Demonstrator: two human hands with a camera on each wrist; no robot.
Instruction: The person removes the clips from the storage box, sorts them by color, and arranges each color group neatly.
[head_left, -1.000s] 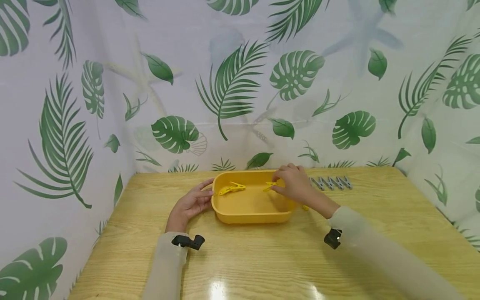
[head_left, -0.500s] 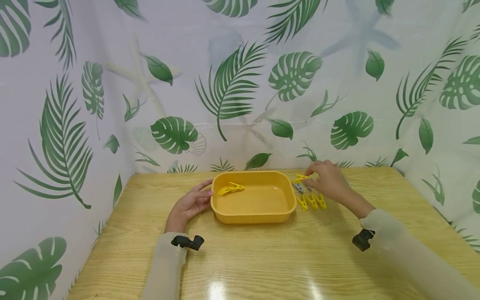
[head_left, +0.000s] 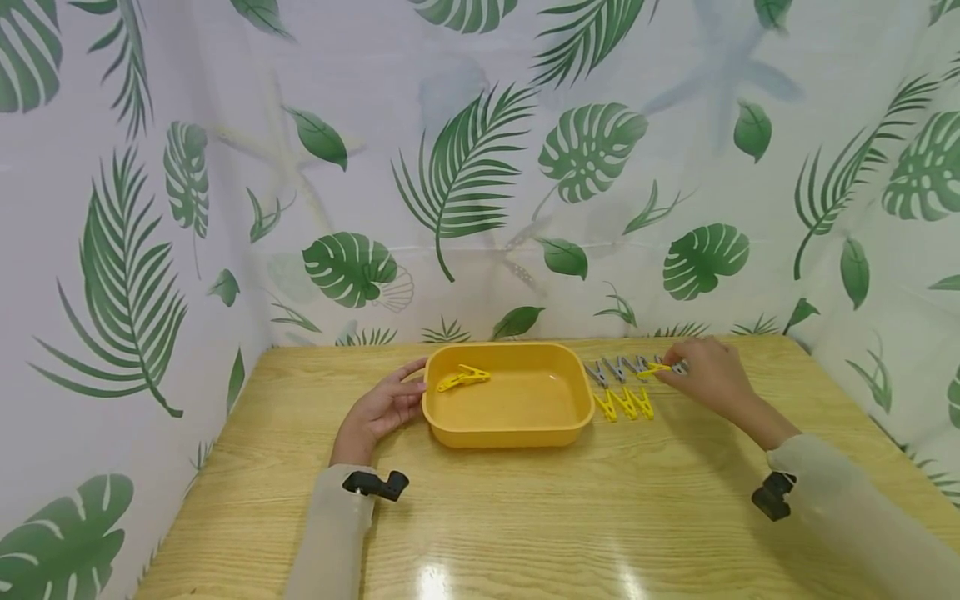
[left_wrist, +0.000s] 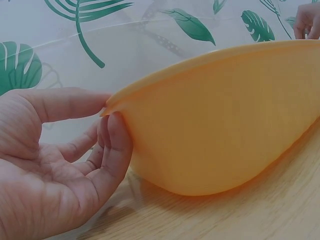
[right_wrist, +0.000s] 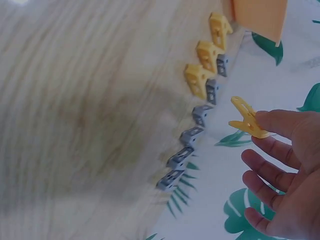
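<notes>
A yellow tray (head_left: 450, 421) (left_wrist: 235, 120) stands mid-table with one yellow clothespin (head_left: 463, 377) inside it. My left hand (head_left: 386, 402) (left_wrist: 102, 137) rests with straight fingers against the tray's left end. My right hand (head_left: 708, 377) (right_wrist: 280, 165) pinches a yellow clothespin (head_left: 654, 369) (right_wrist: 247, 118) just above a row of grey clothespins (head_left: 626, 367) (right_wrist: 192, 135). In front of that row lie three yellow clothespins (head_left: 624, 404) (right_wrist: 206, 55), side by side right of the tray.
The wooden table (head_left: 525, 517) is walled by a leaf-printed curtain (head_left: 465, 167) at the back and both sides. Black wrist mounts (head_left: 377, 483) sit on both forearms.
My right hand lifted a yellow clothespin out of the tray and carried it rightward, to above the grey row. The left hand stayed at the tray.
</notes>
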